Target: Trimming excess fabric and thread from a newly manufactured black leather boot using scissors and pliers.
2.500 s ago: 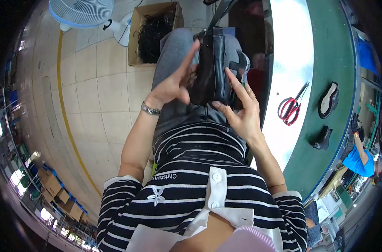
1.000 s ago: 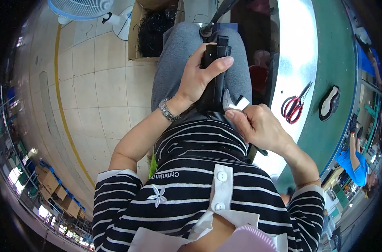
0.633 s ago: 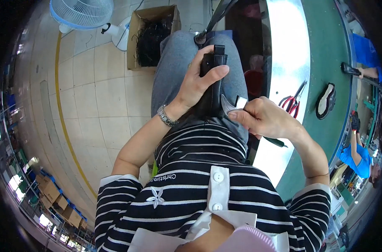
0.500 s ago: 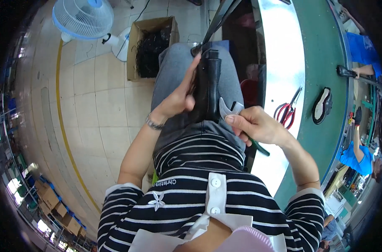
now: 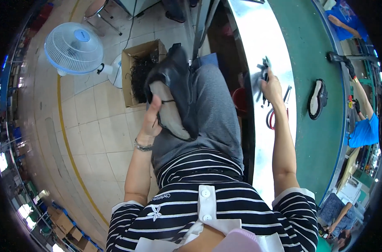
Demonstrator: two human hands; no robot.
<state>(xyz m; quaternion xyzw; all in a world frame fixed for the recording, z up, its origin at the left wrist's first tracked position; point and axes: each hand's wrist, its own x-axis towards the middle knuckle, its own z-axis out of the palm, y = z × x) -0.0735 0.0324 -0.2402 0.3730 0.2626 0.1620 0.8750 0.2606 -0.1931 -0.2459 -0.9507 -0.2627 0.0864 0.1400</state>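
My left hand (image 5: 152, 119) grips a black leather boot (image 5: 180, 86) over my lap, its thumb lying against the pale underside. The boot is tilted, with its beige bottom facing up and its shaft pointing away from me. Over the shiny metal worktop, my right hand (image 5: 272, 89) is stretched out to the right, its fingers closed around a dark, motion-blurred tool (image 5: 262, 75) with a hint of green at the far end. The tool's exact kind is too smeared to tell. Red-handled scissors (image 5: 271, 119) lie on the worktop just below that hand.
A green conveyor belt (image 5: 298, 54) runs beyond the metal worktop (image 5: 264, 159), carrying another black shoe (image 5: 317, 99). Co-workers' arms reach in at the far right. A cardboard box (image 5: 128, 92) of black scraps and a fan (image 5: 74, 48) stand to the left.
My right hand has moved from beside the boot to the worktop, taking the green-handled pincers away from my lap. My left hand has turned the boot, so its pale bottom shows.
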